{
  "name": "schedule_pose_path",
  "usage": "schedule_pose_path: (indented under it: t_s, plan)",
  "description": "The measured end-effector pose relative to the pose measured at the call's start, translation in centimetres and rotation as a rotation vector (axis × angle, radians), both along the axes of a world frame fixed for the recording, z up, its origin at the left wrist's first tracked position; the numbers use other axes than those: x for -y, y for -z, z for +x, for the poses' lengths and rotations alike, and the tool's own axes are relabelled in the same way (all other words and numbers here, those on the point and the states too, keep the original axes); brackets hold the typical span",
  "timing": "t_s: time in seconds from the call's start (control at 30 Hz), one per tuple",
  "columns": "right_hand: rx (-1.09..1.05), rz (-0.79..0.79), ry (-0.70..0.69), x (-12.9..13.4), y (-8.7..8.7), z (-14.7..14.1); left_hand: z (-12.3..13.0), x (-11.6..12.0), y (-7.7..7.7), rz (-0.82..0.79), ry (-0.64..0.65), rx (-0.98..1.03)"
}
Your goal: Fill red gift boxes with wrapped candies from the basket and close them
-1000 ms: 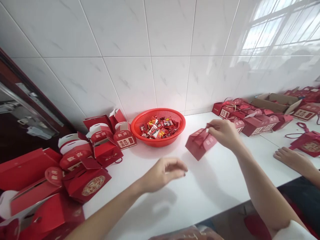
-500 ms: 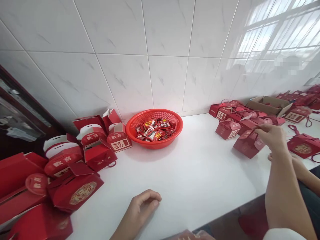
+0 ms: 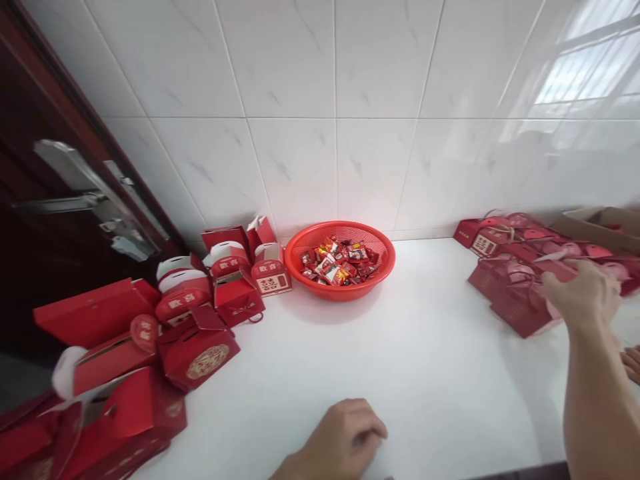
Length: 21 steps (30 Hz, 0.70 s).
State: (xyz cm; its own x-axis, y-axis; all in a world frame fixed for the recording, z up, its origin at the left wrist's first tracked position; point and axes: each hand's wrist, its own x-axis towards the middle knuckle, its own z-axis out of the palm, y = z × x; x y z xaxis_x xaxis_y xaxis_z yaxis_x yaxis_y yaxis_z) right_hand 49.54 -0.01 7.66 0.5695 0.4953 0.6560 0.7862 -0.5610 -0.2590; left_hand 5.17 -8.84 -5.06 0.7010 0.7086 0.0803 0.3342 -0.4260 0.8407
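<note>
My left hand (image 3: pixel 345 437) rests at the table's front edge with its fingers curled and closed, and nothing shows in it. Over on the right, my right hand (image 3: pixel 583 293) is blurred, with thumb and fingers apart. It hovers just beside a red gift box (image 3: pixel 525 310) that stands on the table against a group of similar boxes. The fingers look free of the box. Farther back, between my hands, a red plastic basket (image 3: pixel 340 293) holds wrapped candies (image 3: pixel 340 261). An upright box with a printed label (image 3: pixel 273 277) stands close to the basket's left side.
Several open red boxes (image 3: pixel 200 357) crowd the left of the white table (image 3: pixel 410 373). Behind the right-hand boxes lies a brown cardboard carton (image 3: pixel 595 227). A tiled wall (image 3: pixel 375 167) bounds the back, a dark door (image 3: pixel 30 220) the left. Another person's hand (image 3: pixel 633 363) shows at the right edge.
The view has swung left, so things appear farther right. The box my right hand held by its top now stands beside the other boxes, and the hand has opened. My left hand has curled more.
</note>
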Motion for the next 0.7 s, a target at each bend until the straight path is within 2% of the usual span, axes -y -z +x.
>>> schedule_pose_path:
  t_s: [0.03,0.07,0.13,0.23,0.33,0.43,0.57,0.63,0.7]
  plan:
    - [-0.053,0.022,-0.013,-0.4,-0.1,-1.1,1.1,0.1,1.0,0.085,0.070,-0.015]
    - [-0.100,0.049,-0.089,-0.7,0.0,-2.5,2.2,0.1,2.0,0.157,0.144,-0.033]
    - [-0.157,0.091,-0.308,-1.5,0.3,-5.6,4.0,-0.1,3.6,0.262,0.284,-0.098]
    - [-0.153,0.107,-0.694,-2.5,1.9,-10.7,5.4,-0.7,4.0,0.339,0.444,-0.154]
    - [-0.053,0.103,-1.050,-3.2,4.4,-15.7,5.7,-1.2,3.3,0.364,0.456,-0.229]
    - [0.041,0.105,-1.309,-3.0,6.6,-20.1,5.9,-1.3,2.7,0.417,0.455,-0.275]
    - [-0.035,0.137,-1.498,-1.4,9.0,-24.7,4.9,-2.4,1.7,0.393,0.526,-0.220]
    - [-0.096,0.114,-1.551,-0.4,10.2,-26.2,3.0,-4.1,0.3,0.418,0.559,-0.205]
    - [-0.135,0.077,-1.573,0.5,11.4,-27.1,0.1,-6.4,-1.9,0.465,0.481,-0.215]
